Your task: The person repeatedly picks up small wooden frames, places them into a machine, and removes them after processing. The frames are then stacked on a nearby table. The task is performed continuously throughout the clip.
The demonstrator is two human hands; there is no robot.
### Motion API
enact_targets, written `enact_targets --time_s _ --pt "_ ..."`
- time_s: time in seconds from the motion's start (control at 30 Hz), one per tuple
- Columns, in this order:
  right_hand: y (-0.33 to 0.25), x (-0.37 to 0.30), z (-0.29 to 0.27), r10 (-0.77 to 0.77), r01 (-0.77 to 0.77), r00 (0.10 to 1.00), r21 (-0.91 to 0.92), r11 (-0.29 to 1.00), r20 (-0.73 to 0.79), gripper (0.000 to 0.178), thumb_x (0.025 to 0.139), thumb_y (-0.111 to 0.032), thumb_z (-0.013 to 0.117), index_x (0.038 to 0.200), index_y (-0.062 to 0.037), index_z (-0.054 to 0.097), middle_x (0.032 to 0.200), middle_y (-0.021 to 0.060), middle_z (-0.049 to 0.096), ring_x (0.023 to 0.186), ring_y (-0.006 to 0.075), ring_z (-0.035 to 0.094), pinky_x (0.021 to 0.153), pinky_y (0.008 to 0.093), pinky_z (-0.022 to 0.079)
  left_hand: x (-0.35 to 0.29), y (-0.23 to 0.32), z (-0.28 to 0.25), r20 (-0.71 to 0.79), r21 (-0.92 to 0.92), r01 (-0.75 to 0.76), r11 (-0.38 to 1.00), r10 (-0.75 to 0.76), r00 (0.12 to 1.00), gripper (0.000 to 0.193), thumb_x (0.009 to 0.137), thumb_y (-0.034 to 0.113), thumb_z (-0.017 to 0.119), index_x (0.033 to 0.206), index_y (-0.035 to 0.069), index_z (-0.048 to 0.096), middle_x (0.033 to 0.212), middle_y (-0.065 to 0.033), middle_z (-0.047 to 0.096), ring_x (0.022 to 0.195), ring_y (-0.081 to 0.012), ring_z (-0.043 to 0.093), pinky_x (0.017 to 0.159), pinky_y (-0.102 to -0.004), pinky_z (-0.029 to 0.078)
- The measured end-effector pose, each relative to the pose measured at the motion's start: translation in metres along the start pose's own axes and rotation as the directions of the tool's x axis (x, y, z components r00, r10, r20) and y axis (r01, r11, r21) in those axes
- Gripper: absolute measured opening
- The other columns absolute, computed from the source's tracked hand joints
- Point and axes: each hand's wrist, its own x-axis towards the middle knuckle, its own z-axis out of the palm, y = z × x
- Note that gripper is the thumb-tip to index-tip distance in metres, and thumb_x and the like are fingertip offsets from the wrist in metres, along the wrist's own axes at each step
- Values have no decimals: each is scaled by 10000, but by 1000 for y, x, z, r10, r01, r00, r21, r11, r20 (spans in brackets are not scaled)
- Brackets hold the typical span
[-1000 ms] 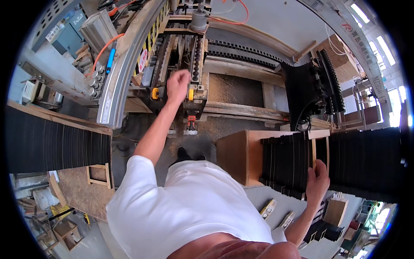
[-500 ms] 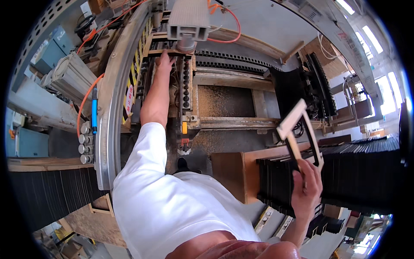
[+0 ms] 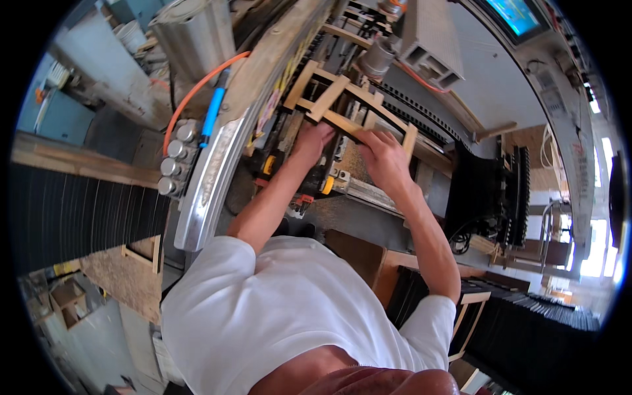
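Observation:
Two pale wooden frames with black inner edges overlap above the machine bed in front of me. The left wooden frame point(image 3: 299, 85) lies partly beneath the right wooden frame point(image 3: 329, 99). My left hand point(image 3: 312, 143) is closed at the near rail where the two overlap, its fingertips partly hidden under the wood. With thumb and fingers, my right hand point(image 3: 387, 158) grips the near rail of the right frame. Just beyond the frames are a round metal machine head point(image 3: 378, 58) and a light grey beam point(image 3: 434, 46).
A silver rail point(image 3: 214, 178) with round knobs point(image 3: 172, 168) and a blue pen-like tool point(image 3: 213, 108) runs along my left. Black stacked panels stand at left point(image 3: 85, 217) and lower right point(image 3: 526, 336). A black cable chain point(image 3: 520, 191) is at right; a lit screen point(image 3: 513, 16) is above.
My right hand has brought its frame from the right side over the machine bed. My left hand has drawn back toward me, and a second frame now lies against the first. The view has turned.

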Motion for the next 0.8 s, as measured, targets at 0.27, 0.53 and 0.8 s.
enact_targets --time_s 0.27,0.53,0.8 --pt "43 40 84 -71 71 997 63 995 -6 309 773 -99 650 1076 -83 595 943 129 643 897 335 603 767 417 483 -27 10 -12 178 -18 13 1000 -10 984 274 925 86 479 1197 53 488 1106 -73 590 1023 -206 579 910 -368 458" --pt "77 45 89 -123 128 991 130 983 -44 338 745 -68 659 1074 -82 585 886 148 645 860 342 593 776 431 467 -32 -7 -1 -41 -47 -86 995 85 996 287 940 136 511 1207 35 480 1166 -112 570 1062 -230 564 949 -385 435" --pt "120 108 129 -67 73 996 110 991 -56 339 745 -71 636 1079 -102 582 973 138 654 920 367 585 823 442 446 -176 -5 -26 -126 114 -115 987 129 984 398 946 149 506 1307 5 415 1226 -133 546 1195 -279 503 1034 -409 392"
